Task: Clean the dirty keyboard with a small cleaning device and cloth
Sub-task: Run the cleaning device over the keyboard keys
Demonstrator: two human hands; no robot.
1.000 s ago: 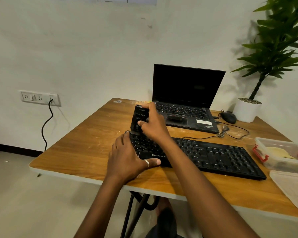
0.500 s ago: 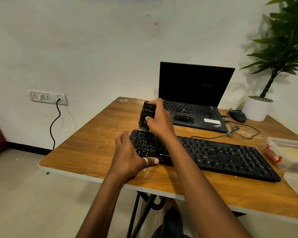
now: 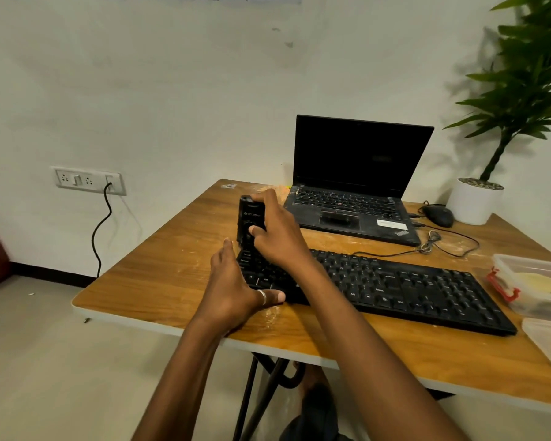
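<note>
Keyboard [image 3: 395, 288], black, lies along the near edge of the wooden table [image 3: 159, 275]. The right hand [image 3: 277, 233] grips the small black cleaning device [image 3: 250, 221] upright at its far-left corner. The left hand [image 3: 233, 288], fingers straight, braces the left end. Likely early: most keys and the cloth wipe are left.

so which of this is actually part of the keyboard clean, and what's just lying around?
In the job: keyboard, cleaning device at its left end, right hand gripping the device, left hand resting on the keyboard's left end.
Lying about: laptop, mouse, potted plant, plastic container. No cloth that I can make out.
</note>
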